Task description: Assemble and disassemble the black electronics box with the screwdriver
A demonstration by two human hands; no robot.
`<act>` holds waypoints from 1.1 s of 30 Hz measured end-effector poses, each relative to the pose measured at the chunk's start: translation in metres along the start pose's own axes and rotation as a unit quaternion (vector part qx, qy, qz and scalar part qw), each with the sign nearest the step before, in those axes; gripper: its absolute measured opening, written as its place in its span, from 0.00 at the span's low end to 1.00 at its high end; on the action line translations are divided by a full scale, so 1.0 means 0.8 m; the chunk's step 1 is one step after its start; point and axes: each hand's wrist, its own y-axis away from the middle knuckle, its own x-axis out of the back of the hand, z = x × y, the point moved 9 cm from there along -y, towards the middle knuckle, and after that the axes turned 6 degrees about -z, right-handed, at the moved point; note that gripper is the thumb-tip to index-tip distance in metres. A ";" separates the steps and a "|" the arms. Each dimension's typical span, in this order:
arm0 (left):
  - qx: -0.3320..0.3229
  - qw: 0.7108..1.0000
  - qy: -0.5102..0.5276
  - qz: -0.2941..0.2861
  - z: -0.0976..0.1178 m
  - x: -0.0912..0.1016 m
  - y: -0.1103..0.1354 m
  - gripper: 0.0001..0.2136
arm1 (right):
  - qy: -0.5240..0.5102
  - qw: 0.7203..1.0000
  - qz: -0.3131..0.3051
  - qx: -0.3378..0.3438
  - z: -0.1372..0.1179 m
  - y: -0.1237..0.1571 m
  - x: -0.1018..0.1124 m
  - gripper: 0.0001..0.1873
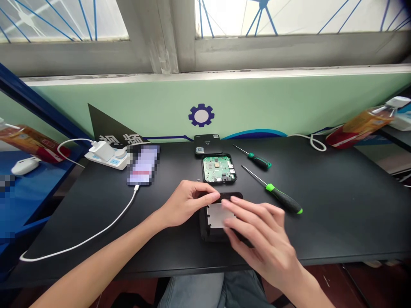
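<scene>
A black plastic casing (205, 233) with a silver metal plate (215, 215) in it lies near the table's front edge. My left hand (188, 203) has thumb and forefinger pinched together at the casing's upper left edge. My right hand (266, 239) is over the casing's right side, fingers stretched out, their tips over the plate; whether they touch it I cannot tell. Just beyond lies an open black box with a green circuit board (218, 168). Behind that is a flat black cover (207, 144) with a label.
Two screwdrivers, a small green-and-black one (258, 161) and a larger one (282, 197), lie to the right. On the left are a phone (144, 164) on a white cable (109, 230) and a power strip (107, 158). Drink bottles (359, 126) stand tilted in view at both sides.
</scene>
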 end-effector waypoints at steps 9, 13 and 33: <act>0.009 0.996 0.064 0.054 -0.004 0.015 -0.004 0.17 | -0.438 0.780 0.137 -0.425 0.079 0.075 -0.046 0.25; 0.009 0.994 0.089 0.057 -0.004 0.012 -0.006 0.15 | -0.523 0.737 0.105 -0.415 0.071 0.067 -0.063 0.27; 0.126 0.959 0.246 -0.068 -0.031 -0.028 0.004 0.21 | -0.399 0.869 0.083 -0.281 0.020 0.032 -0.050 0.56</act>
